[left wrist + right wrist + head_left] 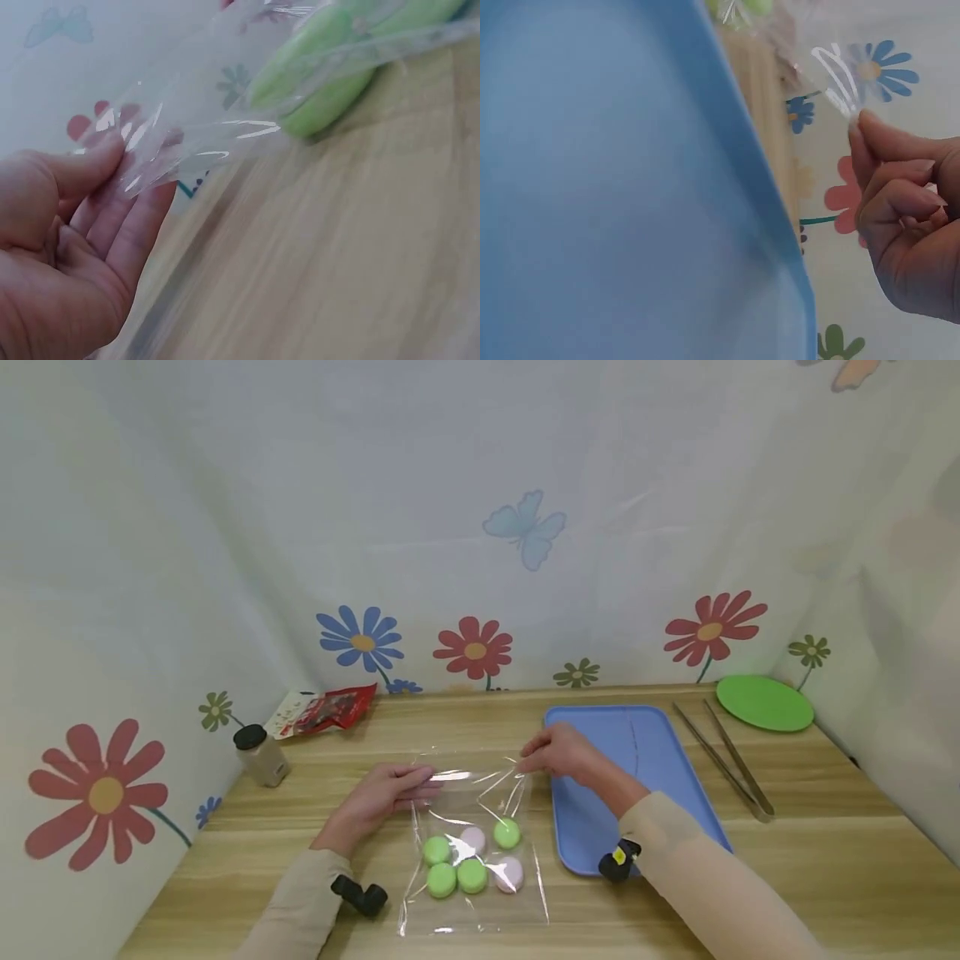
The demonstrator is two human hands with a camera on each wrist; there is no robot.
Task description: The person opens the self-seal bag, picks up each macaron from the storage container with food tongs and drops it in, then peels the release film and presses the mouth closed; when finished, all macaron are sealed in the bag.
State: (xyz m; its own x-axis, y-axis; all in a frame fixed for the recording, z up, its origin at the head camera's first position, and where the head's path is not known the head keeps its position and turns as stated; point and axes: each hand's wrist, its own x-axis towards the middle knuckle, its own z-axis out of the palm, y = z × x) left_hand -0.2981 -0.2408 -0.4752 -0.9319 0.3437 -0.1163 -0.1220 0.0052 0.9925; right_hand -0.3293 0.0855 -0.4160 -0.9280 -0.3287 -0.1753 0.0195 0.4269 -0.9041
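A clear plastic bag (480, 914) lies in front of me with several green macarons (472, 876) and two pale pink macarons (510, 874) inside, in its lower part. My left hand (387, 791) pinches the bag's upper left edge between thumb and fingers; the left wrist view shows the film (150, 154) creased at the thumb. At the upper right corner, my right hand (561, 752) pinches the film between thumb and index finger, its other fingers curled, as the right wrist view shows the hand (911, 217).
A blue tray (600, 835) lies right of the bag, under my right forearm. Beyond it are metal tongs (738, 760) and a green plate (765, 703). At the back left stand a black-lidded jar (262, 758) and a red packet (330, 710). A patterned curtain (420, 527) borders the table.
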